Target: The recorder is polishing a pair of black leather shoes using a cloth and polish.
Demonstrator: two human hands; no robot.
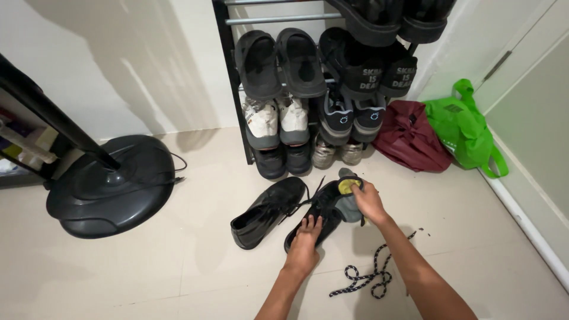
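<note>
A tall dark shoe rack stands against the white wall, its tiers filled with black clogs, white sneakers and dark trainers. Left of the rack, well apart, sits the round black base of a standing fan, its cord trailing over the pale tiled floor. Right of the rack, a maroon bag slumps on the floor, touching a bright green bag beside it.

In front of the rack lie two black lace-up shoes. The one further left rests on its side, untouched. The other black shoe lies just beside it; the left hand presses down on its heel end with fingers spread, not closed around it. The right hand is curled around a grey insole with a yellow patch, gripped at the shoe's opening. A loose black-and-white shoelace lies coiled on the floor, further from the rack than both shoes, under the right forearm.
</note>
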